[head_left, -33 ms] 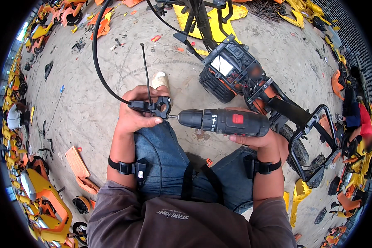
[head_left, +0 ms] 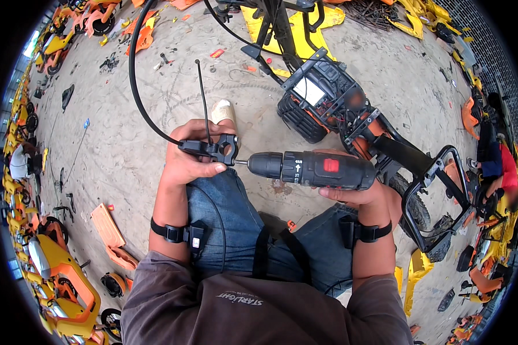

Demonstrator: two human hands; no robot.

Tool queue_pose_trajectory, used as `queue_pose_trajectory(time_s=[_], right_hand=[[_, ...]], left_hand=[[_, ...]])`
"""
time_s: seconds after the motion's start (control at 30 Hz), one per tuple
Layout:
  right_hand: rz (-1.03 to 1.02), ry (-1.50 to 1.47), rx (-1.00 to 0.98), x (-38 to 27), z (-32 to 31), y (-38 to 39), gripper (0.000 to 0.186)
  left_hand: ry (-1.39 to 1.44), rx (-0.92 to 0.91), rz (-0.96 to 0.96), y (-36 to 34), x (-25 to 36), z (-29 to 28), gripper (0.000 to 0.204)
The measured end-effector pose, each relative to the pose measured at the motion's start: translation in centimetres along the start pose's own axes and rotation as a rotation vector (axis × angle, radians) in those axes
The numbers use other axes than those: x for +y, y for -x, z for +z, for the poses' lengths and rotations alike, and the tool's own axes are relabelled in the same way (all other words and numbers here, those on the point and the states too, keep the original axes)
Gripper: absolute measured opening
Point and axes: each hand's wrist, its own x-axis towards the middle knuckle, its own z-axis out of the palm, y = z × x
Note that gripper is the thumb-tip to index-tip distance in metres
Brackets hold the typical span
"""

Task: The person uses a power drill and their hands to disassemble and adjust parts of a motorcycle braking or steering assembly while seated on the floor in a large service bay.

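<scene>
My left hand (head_left: 185, 156) is closed around a black brake lever (head_left: 214, 148) with a round handlebar clamp at its right end. Its thin blade points upward, and a black cable (head_left: 137, 86) curves from its left end to the top of the view. In my right hand (head_left: 357, 194) lies a black cordless drill (head_left: 313, 169) with a red patch on its casing, held level. The bit (head_left: 241, 163) points left, its tip meeting the lower part of the clamp. Fingers of my right hand are partly hidden behind the drill.
A partly stripped motorbike frame (head_left: 394, 150) with a finned engine (head_left: 313, 95) stands close on the right. Yellow panels (head_left: 313, 29) lie beyond it. Orange panels (head_left: 107, 226) rest on the floor at left, near yellow bikes (head_left: 69, 282). At far right is another person (head_left: 503, 172).
</scene>
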Motion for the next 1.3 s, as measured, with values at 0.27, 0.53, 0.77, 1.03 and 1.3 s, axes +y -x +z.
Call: queue_pose_trajectory(time_s=[0.27, 0.53, 0.77, 1.03, 1.3], right_hand=[[0.059, -0.055, 0.044, -0.3, 0.3, 0.3, 0.055], [0.076, -0.046, 0.032, -0.4, 0.2, 0.3, 0.055], [0.099, -0.092, 0.066, 0.0, 0.2, 0.6, 0.055], [0.06, -0.081, 0.035, -0.8, 0.1, 0.2, 0.058], [0.11, -0.133, 0.065, -0.6, 0.4, 0.3, 0.057]], left_hand=[[0.01, -0.008, -0.005, -0.1, 0.1, 0.1, 0.065], [0.051, 0.018, -0.009, 0.1, -0.2, 0.1, 0.065], [-0.06, 0.044, -0.04, 0.3, -0.2, -0.2, 0.065], [-0.077, 0.037, -0.022, 0.2, 0.0, 0.2, 0.066], [-0.033, 0.043, -0.042, 0.2, 0.0, 0.2, 0.067]])
